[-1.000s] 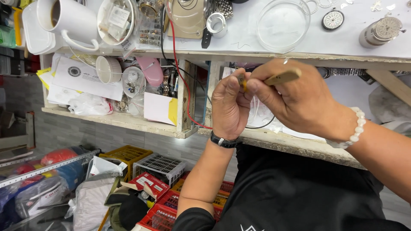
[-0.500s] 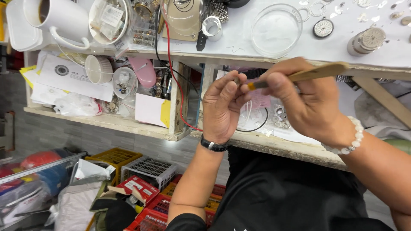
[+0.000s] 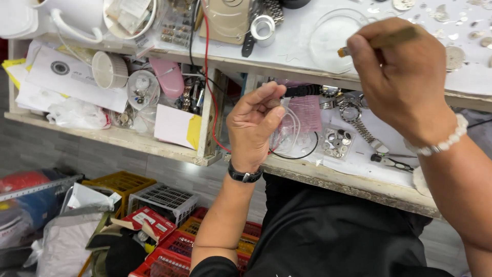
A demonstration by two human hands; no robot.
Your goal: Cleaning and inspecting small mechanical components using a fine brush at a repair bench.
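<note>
Since the earlier frame, hands have separated: right hand [image 3: 405, 77], raised over the surface [image 3: 302, 38], clamps a brush-like tool [image 3: 379, 40], tip hidden. Left hand [image 3: 254, 128] pinches a small part [image 3: 275, 102], possibly metal.

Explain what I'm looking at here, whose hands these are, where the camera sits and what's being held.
This is one view from a camera worn on a person's head, looking down at their own bare hands; no machine is involved. The left hand, with a black wristband, pinches something tiny, too small to identify. The right hand, with a white bead bracelet, has its grip on a thin brownish stick-like tool. Below them a cluttered white workbench holds a clear round glass dish, and an open wooden shelf under it carries a metal-band wristwatch.
</note>
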